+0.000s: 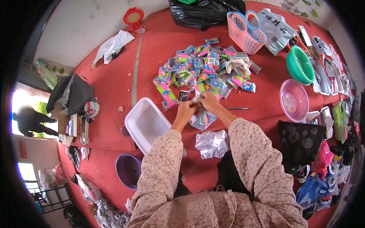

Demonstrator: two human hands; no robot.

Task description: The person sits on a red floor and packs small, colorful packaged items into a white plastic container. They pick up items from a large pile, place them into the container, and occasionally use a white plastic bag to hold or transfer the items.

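Observation:
Both my left hand (pixel 187 110) and my right hand (pixel 210 101) pinch the gathered neck of a clear plastic bag (pixel 203 119). Colourful packets show through the bag's film, below my fingers. Just beyond my hands spreads a large pile of small plastic-wrapped packets (pixel 196 67) in pink, green and blue. A small dark picture card or packet (pixel 183 95) with a red edge lies at the pile's near side, by my left hand. Closer to my body rests a crumpled clear plastic bag (pixel 212 144). My fingertips partly hide the bag's mouth.
A white plastic tub (pixel 148 122) stands left of my forearm, with a purple basin (pixel 128 171) nearer me. On the right are a pink basin (pixel 294 100), green basins (pixel 299 65) and a dark bag (pixel 300 142). Pink baskets (pixel 246 37) stand behind the pile. A person (pixel 31 121) is at the doorway.

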